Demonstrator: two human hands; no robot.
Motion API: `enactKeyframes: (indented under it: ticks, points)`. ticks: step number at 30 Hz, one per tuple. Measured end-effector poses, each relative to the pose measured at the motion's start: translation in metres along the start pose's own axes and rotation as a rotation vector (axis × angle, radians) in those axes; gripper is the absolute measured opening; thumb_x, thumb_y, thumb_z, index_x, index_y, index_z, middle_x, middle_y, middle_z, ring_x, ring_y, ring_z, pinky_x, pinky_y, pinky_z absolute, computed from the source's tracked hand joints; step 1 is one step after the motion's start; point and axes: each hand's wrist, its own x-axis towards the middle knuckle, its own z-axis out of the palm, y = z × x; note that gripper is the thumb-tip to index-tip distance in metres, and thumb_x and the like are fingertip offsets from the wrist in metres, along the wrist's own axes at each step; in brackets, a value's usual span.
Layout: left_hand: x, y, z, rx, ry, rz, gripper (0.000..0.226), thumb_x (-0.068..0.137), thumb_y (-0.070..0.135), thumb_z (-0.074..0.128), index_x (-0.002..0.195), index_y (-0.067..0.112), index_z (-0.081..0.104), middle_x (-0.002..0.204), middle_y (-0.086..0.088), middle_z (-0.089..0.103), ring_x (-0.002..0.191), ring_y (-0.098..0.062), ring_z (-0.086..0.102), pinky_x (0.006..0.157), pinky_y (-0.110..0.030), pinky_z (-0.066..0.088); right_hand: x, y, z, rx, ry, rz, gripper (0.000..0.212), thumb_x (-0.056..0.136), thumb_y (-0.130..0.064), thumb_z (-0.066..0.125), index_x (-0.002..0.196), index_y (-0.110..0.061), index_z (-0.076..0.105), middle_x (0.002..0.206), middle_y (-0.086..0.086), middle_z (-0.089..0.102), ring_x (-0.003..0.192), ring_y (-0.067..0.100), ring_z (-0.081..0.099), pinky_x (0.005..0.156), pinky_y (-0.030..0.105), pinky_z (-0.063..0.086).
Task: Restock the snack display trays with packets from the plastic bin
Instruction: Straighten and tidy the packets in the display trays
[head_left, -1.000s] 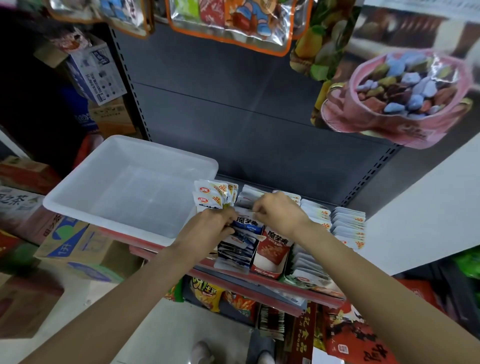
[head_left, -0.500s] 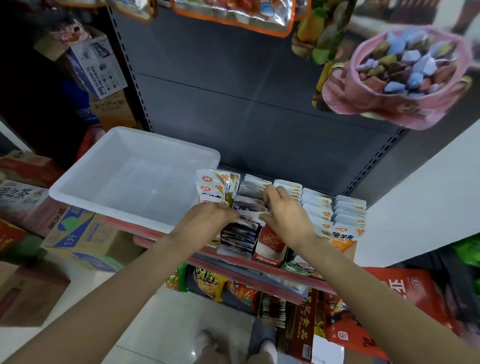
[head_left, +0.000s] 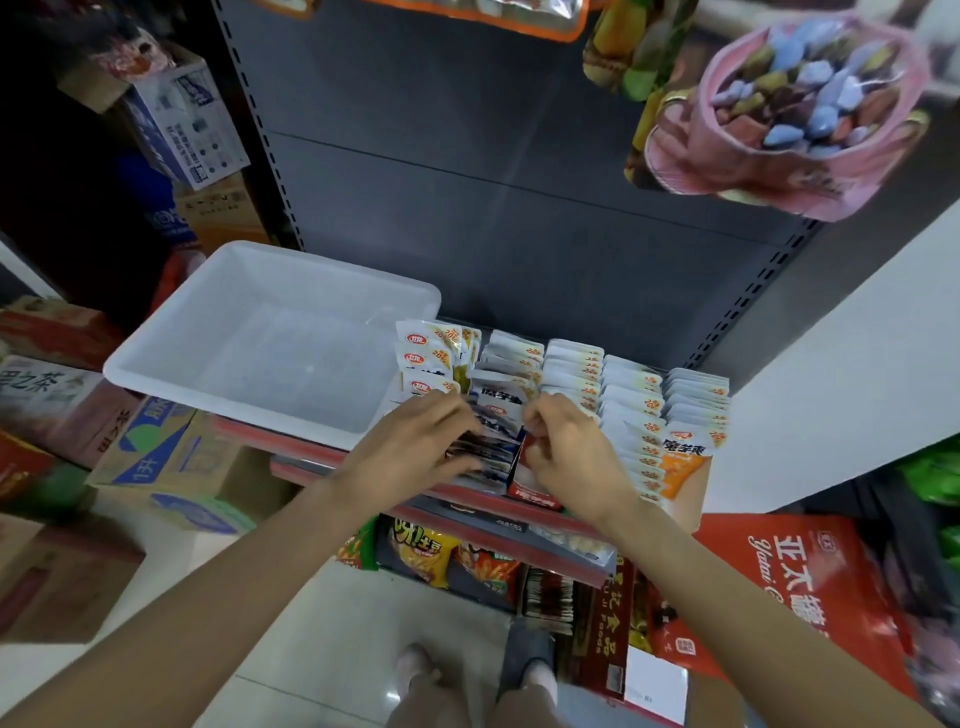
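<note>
Dark shelving backs a shelf (head_left: 332, 457) where the plastic bin (head_left: 218, 332) is seen with no packets inside. At its 3 o'clock the trays (head_left: 685, 493) are packed in upright rows. Packets (head_left: 498, 410) between both hands are pinched by left hand (head_left: 415, 447) and right hand (head_left: 566, 447).

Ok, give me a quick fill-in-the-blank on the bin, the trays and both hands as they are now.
1. The white translucent plastic bin holds ___ packets.
2. The bin sits to the ___ of the snack display trays.
3. Both the left hand and the right hand are at the ___.

Missing: no; left; trays
</note>
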Motion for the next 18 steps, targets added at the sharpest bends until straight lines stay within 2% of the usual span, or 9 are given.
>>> enactKeyframes:
  ticks: [2, 4, 7, 10, 12, 14, 18]
  points:
    - [-0.012, -0.003, 0.006, 0.091, -0.024, 0.062, 0.047, 0.082, 0.054, 0.055, 0.113, 0.019, 0.053, 0.108, 0.000, 0.053, 0.095, -0.015, 0.052, 0.077, -0.028, 0.048, -0.001, 0.002, 0.007, 0.016, -0.082, 0.013, 0.041, 0.083, 0.001, 0.053, 0.120, -0.015, 0.050, 0.121, 0.003, 0.048, 0.101, 0.021, 0.055, 0.091, 0.034, 0.047]
    - [-0.018, -0.001, 0.013, 0.165, -0.041, 0.098, 0.053, 0.080, 0.055, 0.058, 0.119, 0.019, 0.050, 0.115, -0.001, 0.047, 0.100, -0.016, 0.049, 0.080, -0.030, 0.050, -0.002, 0.003, 0.011, 0.008, -0.088, 0.013, 0.047, 0.083, 0.005, 0.053, 0.127, -0.012, 0.049, 0.126, 0.004, 0.044, 0.106, 0.020, 0.053, 0.095, 0.027, 0.043]
    - [-0.014, 0.008, 0.021, 0.205, -0.125, 0.009, 0.063, 0.065, 0.040, 0.082, 0.119, 0.015, 0.061, 0.111, -0.004, 0.055, 0.096, -0.019, 0.056, 0.073, -0.031, 0.056, -0.003, 0.002, 0.015, -0.032, -0.012, 0.029, 0.032, 0.085, 0.006, 0.052, 0.115, -0.004, 0.050, 0.114, 0.010, 0.049, 0.104, 0.022, 0.050, 0.084, 0.022, 0.039]
    - [-0.002, 0.014, 0.019, 0.174, -0.146, -0.118, 0.052, 0.066, 0.019, 0.085, 0.114, 0.011, 0.066, 0.105, -0.007, 0.062, 0.093, -0.025, 0.063, 0.068, -0.034, 0.057, -0.002, 0.007, 0.019, -0.080, -0.076, 0.039, 0.022, 0.089, 0.003, 0.047, 0.107, -0.001, 0.059, 0.108, 0.014, 0.058, 0.099, 0.024, 0.056, 0.074, 0.020, 0.040]
    - [0.006, 0.021, 0.013, 0.126, -0.181, -0.203, 0.044, 0.079, 0.013, 0.073, 0.121, 0.009, 0.061, 0.115, -0.009, 0.060, 0.104, -0.027, 0.059, 0.077, -0.036, 0.054, -0.001, 0.012, 0.024, -0.110, -0.145, 0.019, 0.029, 0.089, 0.003, 0.047, 0.113, -0.002, 0.062, 0.114, 0.014, 0.060, 0.101, 0.025, 0.058, 0.079, 0.022, 0.044]
    - [0.012, 0.025, 0.013, 0.155, -0.221, -0.273, 0.044, 0.089, 0.015, 0.060, 0.132, 0.011, 0.049, 0.134, -0.008, 0.048, 0.121, -0.024, 0.046, 0.094, -0.035, 0.043, 0.000, 0.016, 0.031, -0.144, -0.190, 0.004, 0.031, 0.090, 0.004, 0.046, 0.116, -0.002, 0.062, 0.118, 0.014, 0.060, 0.104, 0.026, 0.059, 0.087, 0.029, 0.048]
    - [0.012, 0.028, 0.017, 0.202, -0.314, -0.277, 0.058, 0.086, 0.024, 0.062, 0.139, 0.020, 0.037, 0.138, -0.005, 0.037, 0.125, -0.022, 0.036, 0.103, -0.035, 0.035, -0.004, 0.019, 0.049, -0.319, -0.255, -0.013, 0.027, 0.092, 0.002, 0.042, 0.113, -0.002, 0.060, 0.116, 0.015, 0.061, 0.103, 0.027, 0.059, 0.087, 0.032, 0.048]
